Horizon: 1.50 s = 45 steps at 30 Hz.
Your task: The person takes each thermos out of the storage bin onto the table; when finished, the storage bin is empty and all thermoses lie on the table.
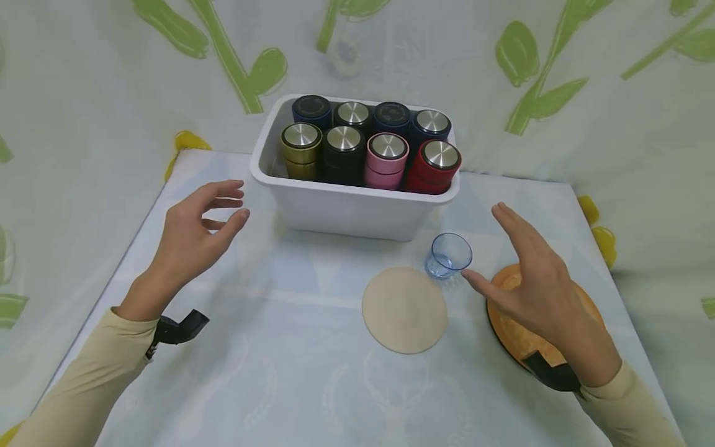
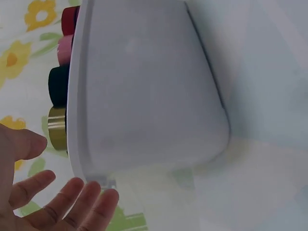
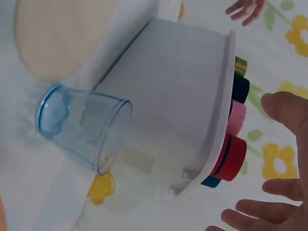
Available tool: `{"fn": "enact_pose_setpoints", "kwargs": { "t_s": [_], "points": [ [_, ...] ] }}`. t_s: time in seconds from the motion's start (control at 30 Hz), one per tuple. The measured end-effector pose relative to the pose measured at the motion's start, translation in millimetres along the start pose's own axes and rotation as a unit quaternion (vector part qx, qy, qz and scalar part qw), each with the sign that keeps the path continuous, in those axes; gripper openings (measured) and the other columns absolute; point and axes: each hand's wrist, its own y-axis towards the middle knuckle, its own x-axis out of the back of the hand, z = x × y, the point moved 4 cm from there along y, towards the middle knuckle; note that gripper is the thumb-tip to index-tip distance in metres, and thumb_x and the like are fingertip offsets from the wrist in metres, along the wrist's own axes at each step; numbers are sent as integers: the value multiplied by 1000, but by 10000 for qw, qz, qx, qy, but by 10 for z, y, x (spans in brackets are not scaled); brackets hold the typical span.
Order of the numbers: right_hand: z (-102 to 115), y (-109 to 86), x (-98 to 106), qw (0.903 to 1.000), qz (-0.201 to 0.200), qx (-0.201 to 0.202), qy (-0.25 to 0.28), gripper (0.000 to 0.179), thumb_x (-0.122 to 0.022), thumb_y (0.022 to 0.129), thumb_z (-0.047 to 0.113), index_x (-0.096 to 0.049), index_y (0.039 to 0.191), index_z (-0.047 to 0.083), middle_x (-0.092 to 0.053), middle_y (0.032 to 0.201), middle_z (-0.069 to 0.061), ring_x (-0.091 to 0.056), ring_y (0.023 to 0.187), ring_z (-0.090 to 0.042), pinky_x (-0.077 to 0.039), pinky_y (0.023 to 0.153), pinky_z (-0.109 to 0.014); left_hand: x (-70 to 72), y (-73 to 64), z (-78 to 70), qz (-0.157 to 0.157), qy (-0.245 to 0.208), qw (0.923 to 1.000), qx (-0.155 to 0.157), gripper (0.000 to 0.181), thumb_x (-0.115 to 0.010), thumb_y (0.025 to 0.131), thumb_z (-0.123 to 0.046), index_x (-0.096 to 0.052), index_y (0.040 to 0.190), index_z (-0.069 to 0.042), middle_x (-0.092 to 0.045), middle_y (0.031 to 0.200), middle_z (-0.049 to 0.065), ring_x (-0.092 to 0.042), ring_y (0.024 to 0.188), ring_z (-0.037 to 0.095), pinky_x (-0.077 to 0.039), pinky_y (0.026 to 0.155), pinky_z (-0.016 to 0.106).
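A white plastic bin (image 1: 346, 211) stands at the back of the table, packed with several cylindrical flasks; among them are a gold one (image 1: 301, 149), a pink one (image 1: 386, 162) and a red one (image 1: 433, 167). My left hand (image 1: 195, 226) hovers left of the bin, fingers loosely bent and holding nothing. To the right, my right hand (image 1: 536, 292) is raised with thumb and fingers spread, also holding nothing. Its thumb appears near a clear blue glass (image 1: 449, 253) in the head view; in the right wrist view the glass (image 3: 84, 125) stands apart from the hand.
A round beige disc (image 1: 404, 310) lies on the table in front of the glass. Partly hidden under my right hand is a round orange-brown item (image 1: 583, 304) with a dark edge. Behind the table hangs a white curtain (image 1: 419, 56) with green leaf patterns.
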Motion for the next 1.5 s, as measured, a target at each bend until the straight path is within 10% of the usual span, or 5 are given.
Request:
{"fn": "enact_pose_setpoints", "kwargs": {
  "t_s": [0.33,0.6,1.5],
  "points": [
    [-19,189,-32,9985,-427,-235,246,81,-67,87,55,-50,145,1,-53,146,-10,-52,130,-31,-48,103,-42,14,252,40,-20,-660,9945,818,41,-65,97,-19,-59,137,-10,-64,116,13,-60,88,-1,-53,59,12],
    [-15,390,-103,9972,-348,-398,527,87,-90,68,6,-51,145,4,-53,145,-10,-51,131,-29,-52,93,-55,15,348,72,-18,-904,9893,1146,44,-64,99,-24,-57,139,-9,-61,116,13,-63,92,8,-55,58,16],
    [-140,965,-335,9913,-424,-897,861,73,-85,81,18,-51,144,3,-53,144,-10,-52,130,-25,-51,97,-52,-103,805,259,457,-1108,9721,2015,52,-57,102,-33,-48,148,-11,-54,134,20,-60,112,36,-57,60,21]
  ]
}}
